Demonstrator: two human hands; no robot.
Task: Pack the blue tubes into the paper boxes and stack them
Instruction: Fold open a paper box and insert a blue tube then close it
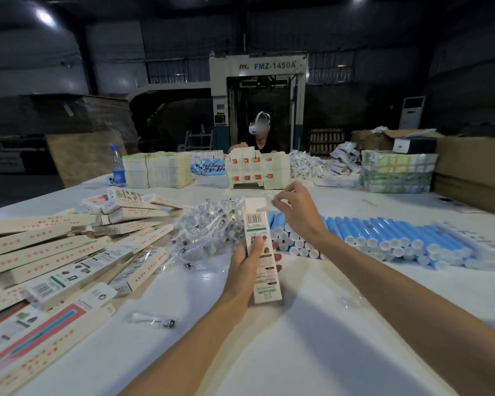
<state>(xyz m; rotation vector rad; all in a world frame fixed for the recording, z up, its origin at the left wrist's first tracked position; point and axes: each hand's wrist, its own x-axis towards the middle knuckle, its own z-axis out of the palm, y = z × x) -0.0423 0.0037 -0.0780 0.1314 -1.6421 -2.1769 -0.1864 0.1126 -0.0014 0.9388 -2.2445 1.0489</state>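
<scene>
Head | left fingers (257, 247) wrap paper box (257, 214) | right fingers (283, 202) curled, hold unclear

The left hand (245, 260) grips a paper box (258, 221) upright at the centre of the frame. The right hand (297, 210) is above the blue tubes (383, 238) at right. More boxes (55, 252) lie at left.

The person's left hand (242, 262) and right hand (297, 212) are bare, and the slim forearms behind them are uncovered as far as one sees.
</scene>
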